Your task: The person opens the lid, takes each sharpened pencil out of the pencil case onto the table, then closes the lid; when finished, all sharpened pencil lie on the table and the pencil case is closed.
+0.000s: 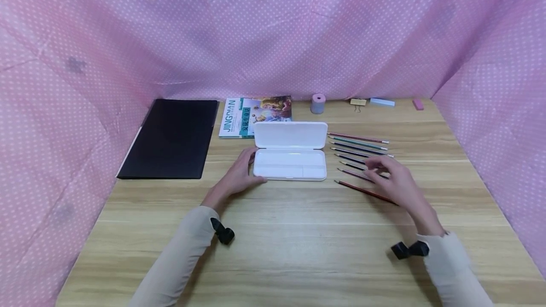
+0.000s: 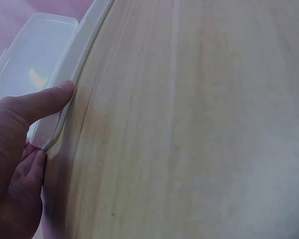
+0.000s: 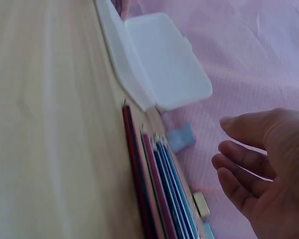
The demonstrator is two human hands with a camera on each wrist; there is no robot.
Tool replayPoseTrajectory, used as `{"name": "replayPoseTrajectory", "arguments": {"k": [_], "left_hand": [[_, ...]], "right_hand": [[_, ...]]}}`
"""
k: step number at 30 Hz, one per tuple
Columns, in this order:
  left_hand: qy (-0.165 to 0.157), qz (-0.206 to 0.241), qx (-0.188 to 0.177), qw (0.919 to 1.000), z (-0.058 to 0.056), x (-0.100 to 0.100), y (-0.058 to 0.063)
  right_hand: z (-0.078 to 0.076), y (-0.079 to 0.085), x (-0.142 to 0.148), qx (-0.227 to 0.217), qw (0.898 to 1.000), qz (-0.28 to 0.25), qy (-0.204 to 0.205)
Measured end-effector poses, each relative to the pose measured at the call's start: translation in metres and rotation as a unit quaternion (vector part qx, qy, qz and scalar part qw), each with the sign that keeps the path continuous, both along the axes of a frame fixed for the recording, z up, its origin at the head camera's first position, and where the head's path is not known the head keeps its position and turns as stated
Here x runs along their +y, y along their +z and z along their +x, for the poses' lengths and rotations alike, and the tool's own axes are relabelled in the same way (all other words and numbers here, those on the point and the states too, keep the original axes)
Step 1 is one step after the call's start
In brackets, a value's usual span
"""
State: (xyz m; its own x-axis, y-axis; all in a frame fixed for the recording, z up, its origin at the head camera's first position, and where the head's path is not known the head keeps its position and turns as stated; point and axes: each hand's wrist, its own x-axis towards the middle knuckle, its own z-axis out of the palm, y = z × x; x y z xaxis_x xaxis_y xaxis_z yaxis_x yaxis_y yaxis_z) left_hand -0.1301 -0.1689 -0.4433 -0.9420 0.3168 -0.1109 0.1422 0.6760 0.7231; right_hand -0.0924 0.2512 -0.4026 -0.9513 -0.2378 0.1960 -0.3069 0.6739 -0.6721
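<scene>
A white pencil case (image 1: pixel 290 164) lies on the table with its lid (image 1: pixel 291 135) raised and its shallow compartments bare. My left hand (image 1: pixel 240 174) grips the case's left end, thumb (image 2: pixel 50 102) along the front edge and the other fingers around the side. Right of the case, several pencils lie in a row, points toward it; the nearest is a red-and-black pencil (image 1: pixel 362 191). Over the row my right hand (image 1: pixel 394 181) hovers, fingers loosely bent with a gap between thumb and fingertips. In the right wrist view this hand (image 3: pixel 269 164) holds nothing.
A black folder (image 1: pixel 170 139) lies at the left. Behind the case is a picture book (image 1: pixel 256 115). Along the back edge stand a small pink-and-blue cylinder (image 1: pixel 317 104), a binder clip (image 1: pixel 358 102), a light-blue block (image 1: pixel 382 102) and a pink eraser (image 1: pixel 418 104). Pink dotted cloth surrounds the table.
</scene>
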Motion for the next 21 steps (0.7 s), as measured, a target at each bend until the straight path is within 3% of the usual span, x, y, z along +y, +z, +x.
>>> {"name": "replayPoseTrajectory", "arguments": {"k": [9, 14, 21], "left_hand": [[-0.003, -0.003, -0.001, 1.0000, 0.000, 0.001, 0.001], [-0.002, -0.002, -0.003, 1.0000, 0.000, 0.001, 0.001], [0.000, -0.006, -0.004, 1.0000, 0.000, 0.001, 0.003]], "right_hand": [[-0.045, -0.001, -0.048, -0.083, 0.991, -0.101, 0.018], [-0.057, -0.007, -0.065, -0.128, 0.982, -0.137, 0.015], [-0.066, -0.010, -0.081, -0.150, 0.976, -0.156, 0.024]]}}
